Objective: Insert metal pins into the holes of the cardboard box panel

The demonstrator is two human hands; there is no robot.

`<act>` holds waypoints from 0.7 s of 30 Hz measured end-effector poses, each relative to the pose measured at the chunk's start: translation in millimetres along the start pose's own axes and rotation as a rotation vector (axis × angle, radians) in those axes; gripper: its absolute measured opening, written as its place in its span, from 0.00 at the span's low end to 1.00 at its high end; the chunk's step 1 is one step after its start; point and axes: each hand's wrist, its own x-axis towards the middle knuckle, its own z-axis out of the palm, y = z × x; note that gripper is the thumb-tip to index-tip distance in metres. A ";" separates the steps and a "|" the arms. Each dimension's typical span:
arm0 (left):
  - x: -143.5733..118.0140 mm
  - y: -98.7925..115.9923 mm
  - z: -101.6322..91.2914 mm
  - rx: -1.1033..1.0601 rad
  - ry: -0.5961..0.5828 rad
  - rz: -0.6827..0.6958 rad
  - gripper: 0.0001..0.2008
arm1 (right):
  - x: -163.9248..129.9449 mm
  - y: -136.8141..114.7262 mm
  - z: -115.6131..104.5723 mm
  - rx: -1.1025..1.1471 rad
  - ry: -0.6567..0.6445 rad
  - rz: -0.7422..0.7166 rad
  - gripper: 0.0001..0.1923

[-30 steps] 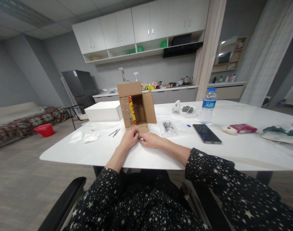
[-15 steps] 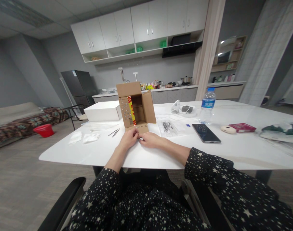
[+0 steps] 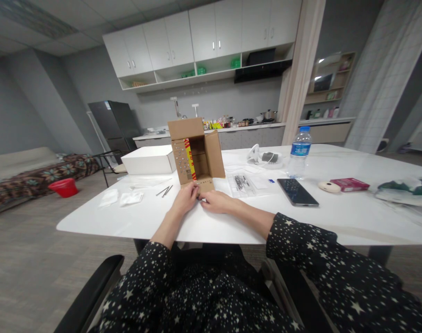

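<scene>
A brown cardboard box (image 3: 215,155) stands on the table with its flaps folded out and its inside facing me. Small shiny dots stick to its left flap (image 3: 180,159), and a row of dots crosses the lower flap (image 3: 207,185). My left hand (image 3: 185,199) is closed at the front of that lower flap, thumb and fingers pinched together. Fingers curled, my right hand (image 3: 216,202) meets it from the right at the same edge. Whatever lies between the fingertips is too small to make out. Thin metal tweezers (image 3: 167,191) lie left of my hands.
Right of the box lies a clear plastic case (image 3: 241,184) with dark pieces. Farther right are a phone (image 3: 297,192), a water bottle (image 3: 300,152) and a dark red box (image 3: 350,184). A white box (image 3: 148,160) and crumpled white tissues (image 3: 131,199) are on the left.
Both hands stay at the lower flap with only slight finger movement. The view has shifted a little; the box and other things stand as before.
</scene>
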 end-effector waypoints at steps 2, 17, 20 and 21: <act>-1.2 2.8 -2.5 0.042 -0.003 -0.011 0.12 | -0.1 0.3 0.1 0.001 0.002 -0.004 0.16; -3.7 16.8 -11.9 0.294 -0.056 -0.095 0.10 | -0.4 1.3 1.1 0.006 0.008 -0.017 0.15; -4.3 18.8 -12.5 0.303 -0.066 -0.097 0.10 | -0.4 1.5 1.3 0.005 0.005 -0.017 0.15; -4.4 19.1 -12.6 0.304 -0.067 -0.097 0.10 | -0.3 1.5 1.4 0.003 0.004 -0.017 0.15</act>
